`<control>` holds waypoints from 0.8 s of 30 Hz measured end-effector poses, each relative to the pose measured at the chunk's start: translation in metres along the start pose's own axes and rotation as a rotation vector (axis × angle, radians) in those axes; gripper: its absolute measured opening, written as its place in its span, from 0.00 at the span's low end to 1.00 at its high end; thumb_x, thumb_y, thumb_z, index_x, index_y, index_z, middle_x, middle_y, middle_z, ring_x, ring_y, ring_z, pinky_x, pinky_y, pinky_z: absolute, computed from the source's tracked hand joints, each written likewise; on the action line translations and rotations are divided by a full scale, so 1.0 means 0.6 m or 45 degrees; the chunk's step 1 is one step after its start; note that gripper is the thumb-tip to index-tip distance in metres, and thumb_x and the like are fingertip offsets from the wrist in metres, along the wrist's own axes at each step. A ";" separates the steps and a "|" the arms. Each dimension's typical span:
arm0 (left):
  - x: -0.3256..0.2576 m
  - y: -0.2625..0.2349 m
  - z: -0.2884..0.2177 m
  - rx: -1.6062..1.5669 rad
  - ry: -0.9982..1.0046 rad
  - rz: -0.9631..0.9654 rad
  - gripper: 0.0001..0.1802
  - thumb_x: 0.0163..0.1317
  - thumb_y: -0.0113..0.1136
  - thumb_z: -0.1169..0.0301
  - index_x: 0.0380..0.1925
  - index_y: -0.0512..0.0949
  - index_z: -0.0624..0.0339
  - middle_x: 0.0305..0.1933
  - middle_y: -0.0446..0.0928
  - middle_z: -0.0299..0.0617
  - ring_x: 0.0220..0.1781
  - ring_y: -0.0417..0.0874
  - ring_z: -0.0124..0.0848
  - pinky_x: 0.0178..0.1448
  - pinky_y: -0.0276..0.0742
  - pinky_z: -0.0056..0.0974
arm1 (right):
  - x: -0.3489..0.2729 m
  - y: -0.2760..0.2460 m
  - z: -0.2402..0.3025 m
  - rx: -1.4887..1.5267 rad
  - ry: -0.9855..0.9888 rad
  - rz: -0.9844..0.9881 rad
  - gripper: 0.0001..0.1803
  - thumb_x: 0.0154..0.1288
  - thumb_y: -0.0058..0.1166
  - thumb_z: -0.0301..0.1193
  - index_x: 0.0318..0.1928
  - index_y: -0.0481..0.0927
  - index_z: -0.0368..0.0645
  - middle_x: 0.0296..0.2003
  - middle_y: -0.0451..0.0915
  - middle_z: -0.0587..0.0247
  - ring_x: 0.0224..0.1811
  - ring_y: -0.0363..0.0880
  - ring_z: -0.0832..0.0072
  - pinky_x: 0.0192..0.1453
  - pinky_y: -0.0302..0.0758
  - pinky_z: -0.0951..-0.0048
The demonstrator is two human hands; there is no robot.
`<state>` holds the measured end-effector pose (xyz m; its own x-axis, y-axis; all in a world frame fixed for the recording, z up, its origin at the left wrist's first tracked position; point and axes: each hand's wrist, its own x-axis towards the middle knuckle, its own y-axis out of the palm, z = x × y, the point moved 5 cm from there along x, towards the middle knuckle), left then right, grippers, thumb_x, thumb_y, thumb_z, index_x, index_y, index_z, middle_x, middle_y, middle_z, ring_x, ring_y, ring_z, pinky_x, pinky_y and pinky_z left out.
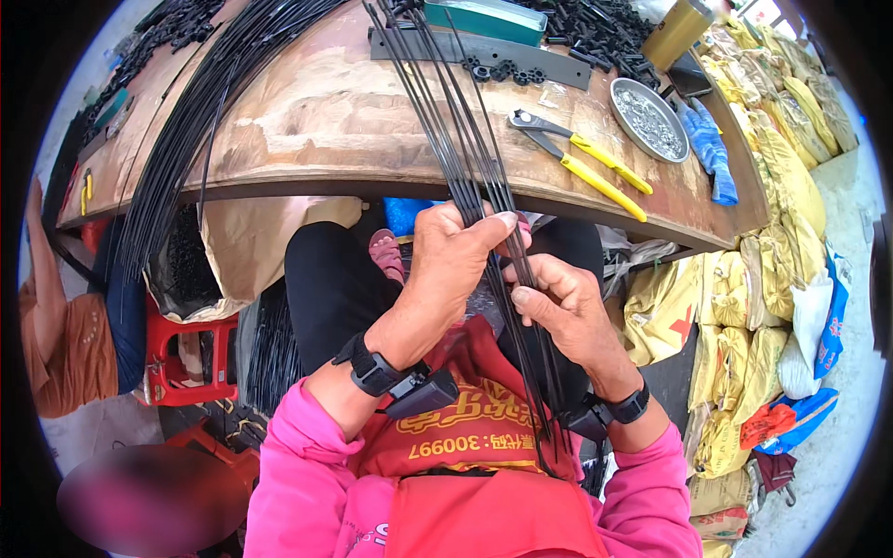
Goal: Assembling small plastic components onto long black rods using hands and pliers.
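Note:
A bundle of thin black rods (pixel 439 130) slants from the workbench down across my lap. My left hand (pixel 458 244) is closed around the bundle just off the bench's front edge, thumb lying over the rods. Slightly lower, my right hand (pixel 561 304) pinches part of the same bundle between thumb and fingers. The rods spread into two groups above my hands, and their lower ends rest against my red apron (pixel 493 507). On the bench to the right lie yellow-handled pincers (pixel 586 160), apart from both hands.
A large heap of black rods (pixel 200 121) hangs over the bench (pixel 326 121) on the left. A metal bar (pixel 549 65) with small black rings, a teal tray (pixel 488 17), a round dish (pixel 649 121) and a blue cloth (pixel 707 149) lie on the bench. Yellow sacks (pixel 744 363) are stacked right; a co-worker sits left.

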<state>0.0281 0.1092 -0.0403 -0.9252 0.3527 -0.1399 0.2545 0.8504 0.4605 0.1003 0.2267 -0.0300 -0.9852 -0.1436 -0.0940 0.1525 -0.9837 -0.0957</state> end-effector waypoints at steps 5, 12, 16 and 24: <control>-0.005 -0.005 0.000 -0.076 -0.016 0.034 0.04 0.59 0.57 0.74 0.29 0.77 0.64 0.28 0.81 0.43 0.28 0.80 0.25 0.36 0.77 0.32 | 0.001 0.006 0.000 0.277 0.041 0.071 0.09 0.68 0.46 0.26 0.45 0.73 0.36 0.25 0.73 0.69 0.24 0.70 0.86 0.29 0.69 0.82; -0.010 -0.017 0.018 -0.370 -0.172 0.251 0.19 0.68 0.49 0.63 0.46 0.74 0.70 0.43 0.79 0.51 0.44 0.81 0.36 0.51 0.77 0.41 | 0.009 0.028 -0.019 0.433 0.105 -0.075 0.06 0.67 0.51 0.30 0.37 0.71 0.41 0.20 0.67 0.75 0.18 0.61 0.89 0.22 0.60 0.85; -0.012 -0.026 0.022 -0.363 -0.229 0.304 0.19 0.67 0.50 0.63 0.47 0.73 0.70 0.44 0.79 0.51 0.44 0.81 0.37 0.52 0.76 0.40 | 0.017 0.030 -0.012 0.074 0.000 -0.207 0.08 0.61 0.59 0.29 0.36 0.75 0.39 0.23 0.72 0.75 0.24 0.65 0.89 0.27 0.65 0.83; -0.054 -0.060 0.027 -0.097 -0.065 0.045 0.13 0.62 0.59 0.67 0.39 0.77 0.67 0.36 0.80 0.42 0.35 0.80 0.26 0.39 0.75 0.31 | 0.010 0.032 0.007 -0.021 0.171 -0.134 0.09 0.58 0.60 0.31 0.33 0.79 0.36 0.24 0.75 0.72 0.25 0.68 0.87 0.30 0.68 0.80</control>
<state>0.0535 0.0737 -0.0667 -0.9002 0.4027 -0.1658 0.2626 0.8057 0.5310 0.0970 0.2063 -0.0285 -0.9765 -0.0233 -0.2141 0.0517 -0.9904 -0.1280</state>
